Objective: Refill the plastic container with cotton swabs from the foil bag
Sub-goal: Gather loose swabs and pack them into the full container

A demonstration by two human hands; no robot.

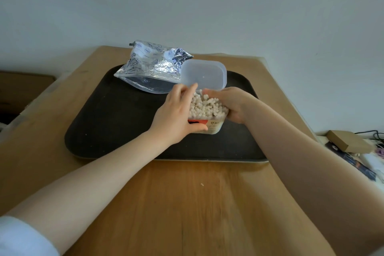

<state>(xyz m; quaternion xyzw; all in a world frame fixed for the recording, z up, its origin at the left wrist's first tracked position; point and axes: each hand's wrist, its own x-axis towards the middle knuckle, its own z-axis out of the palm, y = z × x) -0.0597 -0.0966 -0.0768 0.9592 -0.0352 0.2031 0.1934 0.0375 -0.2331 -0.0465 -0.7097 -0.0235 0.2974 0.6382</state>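
Observation:
A clear plastic container [214,125] stands on the black tray [116,122], its hinged lid [204,74] tipped up at the back. White cotton swabs [204,106] stand packed upright inside it. My left hand [176,114] wraps the container's left side, thumb across its front label. My right hand [230,103] cups the right side, fingertips resting on the swab tips. The silver foil bag [151,64] lies behind the container on the tray's far left, its torn top crumpled.
The tray sits on a wooden table [176,203]. A small white crumb [201,184] lies on the wood in front of the tray. A cardboard box [349,140] and cables clutter a surface at the right edge.

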